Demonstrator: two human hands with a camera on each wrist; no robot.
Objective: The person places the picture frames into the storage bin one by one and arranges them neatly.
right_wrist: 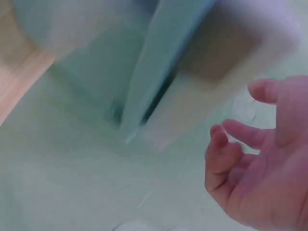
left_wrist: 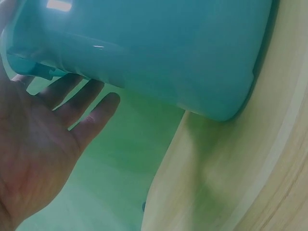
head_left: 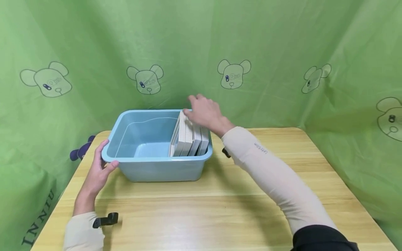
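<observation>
A light blue plastic basin (head_left: 160, 169) stands on the wooden table. Several books (head_left: 185, 141) are lined up on edge at its right end, leaning a little, with their pale page edges showing. My left hand (head_left: 97, 176) holds the basin's left front corner, its thumb at the rim and its fingers along the outer side, as the left wrist view also shows (left_wrist: 43, 139). Above the books is my right hand (head_left: 205, 111), fingers loosely bent. In the right wrist view, that hand (right_wrist: 264, 159) holds nothing and is apart from the blurred books (right_wrist: 192, 91).
The wooden table (head_left: 194, 212) extends in front of the basin and to its right. A green curtain (head_left: 194, 42) with bear-head drawings hangs close behind the basin. Something dark purple (head_left: 83, 150) shows by the table's left edge.
</observation>
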